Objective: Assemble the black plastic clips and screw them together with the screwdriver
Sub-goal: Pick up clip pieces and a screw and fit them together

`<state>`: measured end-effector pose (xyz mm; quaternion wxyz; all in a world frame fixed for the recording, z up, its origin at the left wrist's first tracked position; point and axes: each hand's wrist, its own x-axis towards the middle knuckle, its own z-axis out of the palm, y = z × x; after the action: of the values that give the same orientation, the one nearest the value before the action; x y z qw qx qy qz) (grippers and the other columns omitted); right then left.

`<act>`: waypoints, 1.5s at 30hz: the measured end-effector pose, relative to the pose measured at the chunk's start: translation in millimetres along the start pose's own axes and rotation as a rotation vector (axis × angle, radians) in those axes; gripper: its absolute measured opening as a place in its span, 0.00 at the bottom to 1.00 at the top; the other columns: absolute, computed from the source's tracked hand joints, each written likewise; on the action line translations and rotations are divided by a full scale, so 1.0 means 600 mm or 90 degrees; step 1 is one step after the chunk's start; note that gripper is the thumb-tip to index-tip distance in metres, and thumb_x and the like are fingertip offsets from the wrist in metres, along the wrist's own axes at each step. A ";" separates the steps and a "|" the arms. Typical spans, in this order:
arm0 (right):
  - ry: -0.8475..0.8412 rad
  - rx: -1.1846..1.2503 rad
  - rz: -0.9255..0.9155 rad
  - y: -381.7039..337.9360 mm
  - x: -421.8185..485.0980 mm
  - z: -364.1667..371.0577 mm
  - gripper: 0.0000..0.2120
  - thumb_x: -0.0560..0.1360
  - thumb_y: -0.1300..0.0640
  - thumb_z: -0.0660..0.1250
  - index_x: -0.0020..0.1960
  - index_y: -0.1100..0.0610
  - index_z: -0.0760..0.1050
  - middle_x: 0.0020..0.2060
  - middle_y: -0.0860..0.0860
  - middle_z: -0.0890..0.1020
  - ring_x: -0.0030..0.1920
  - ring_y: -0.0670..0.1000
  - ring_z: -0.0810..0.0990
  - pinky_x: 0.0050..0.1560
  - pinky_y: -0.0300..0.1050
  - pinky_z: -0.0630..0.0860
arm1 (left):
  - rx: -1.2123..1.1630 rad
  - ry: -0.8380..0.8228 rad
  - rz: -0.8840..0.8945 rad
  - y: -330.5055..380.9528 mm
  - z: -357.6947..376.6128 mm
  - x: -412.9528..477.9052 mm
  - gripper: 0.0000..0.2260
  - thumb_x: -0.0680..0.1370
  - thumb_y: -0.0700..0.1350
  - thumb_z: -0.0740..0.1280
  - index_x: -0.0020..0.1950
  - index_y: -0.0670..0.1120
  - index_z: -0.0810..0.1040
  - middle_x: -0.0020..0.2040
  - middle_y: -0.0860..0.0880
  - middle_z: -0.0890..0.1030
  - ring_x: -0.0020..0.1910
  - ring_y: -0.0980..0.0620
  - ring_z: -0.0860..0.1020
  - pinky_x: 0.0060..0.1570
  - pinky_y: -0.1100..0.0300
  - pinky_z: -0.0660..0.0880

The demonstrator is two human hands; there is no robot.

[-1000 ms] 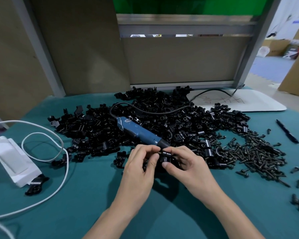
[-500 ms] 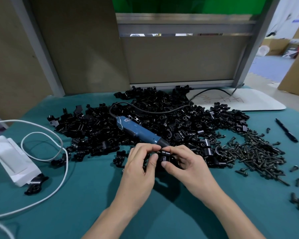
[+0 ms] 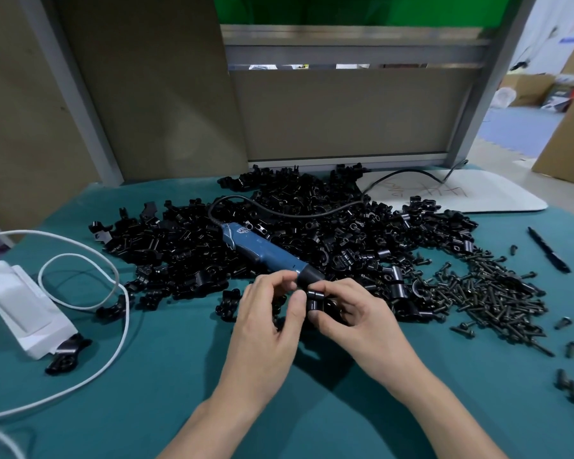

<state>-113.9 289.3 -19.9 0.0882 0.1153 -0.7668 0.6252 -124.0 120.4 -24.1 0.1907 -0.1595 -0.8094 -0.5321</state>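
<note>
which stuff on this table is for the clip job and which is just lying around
For the job: held clip between left hand and right hand; clip pile; blue screwdriver; screws.
Lying about: white power strip; white cable; black pen; white board.

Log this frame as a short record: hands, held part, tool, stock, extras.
left hand: pinches the black clip
right hand: pinches the same clip from the other side
screwdriver: blue, lying on the clip pile, tip just behind the hands
screws: loose heap right of the pile
extras: pen far right; white power strip far left
</note>
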 end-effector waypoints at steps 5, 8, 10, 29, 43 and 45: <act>-0.001 -0.018 -0.003 0.001 0.000 0.000 0.17 0.76 0.58 0.76 0.56 0.36 0.82 0.52 0.42 0.81 0.53 0.47 0.83 0.57 0.38 0.78 | 0.014 0.001 -0.006 -0.004 -0.003 0.004 0.07 0.82 0.59 0.60 0.51 0.61 0.76 0.51 0.64 0.77 0.56 0.57 0.74 0.53 0.62 0.71; 0.006 -0.015 0.003 0.001 0.001 -0.001 0.18 0.76 0.59 0.76 0.56 0.36 0.82 0.52 0.42 0.81 0.54 0.47 0.83 0.57 0.37 0.77 | -0.010 -0.026 -0.005 -0.004 -0.001 0.004 0.06 0.83 0.49 0.64 0.54 0.60 0.77 0.53 0.62 0.77 0.58 0.57 0.75 0.55 0.69 0.69; 0.006 -0.015 0.002 0.000 0.001 -0.001 0.18 0.76 0.59 0.76 0.56 0.36 0.82 0.52 0.41 0.81 0.54 0.46 0.83 0.56 0.35 0.77 | -0.016 -0.032 -0.008 -0.004 0.000 0.001 0.07 0.83 0.49 0.65 0.56 0.62 0.76 0.55 0.62 0.77 0.60 0.57 0.75 0.56 0.66 0.71; 0.002 -0.022 0.003 0.001 0.001 0.000 0.18 0.75 0.58 0.77 0.56 0.36 0.82 0.53 0.42 0.81 0.54 0.46 0.83 0.57 0.37 0.77 | 0.015 -0.017 -0.040 -0.003 -0.005 0.004 0.12 0.80 0.63 0.57 0.49 0.60 0.77 0.51 0.64 0.77 0.56 0.57 0.74 0.57 0.51 0.73; 0.001 -0.036 0.022 0.000 0.002 -0.003 0.17 0.76 0.56 0.76 0.56 0.35 0.82 0.53 0.41 0.81 0.57 0.46 0.82 0.60 0.45 0.78 | -0.069 -0.043 -0.067 -0.005 -0.002 0.006 0.09 0.81 0.47 0.68 0.52 0.63 0.79 0.52 0.59 0.82 0.56 0.55 0.79 0.56 0.55 0.76; 0.016 -0.016 0.023 -0.002 0.004 -0.005 0.16 0.76 0.57 0.76 0.56 0.37 0.82 0.52 0.42 0.81 0.55 0.46 0.82 0.59 0.45 0.79 | -0.076 -0.040 -0.065 -0.001 -0.003 0.005 0.11 0.80 0.45 0.69 0.55 0.62 0.79 0.54 0.58 0.82 0.57 0.56 0.79 0.55 0.60 0.76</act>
<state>-115.7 292.1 -17.4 0.0882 0.0926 -0.7752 0.6187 -126.4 118.9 -22.6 0.1282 -0.1459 -0.7887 -0.5833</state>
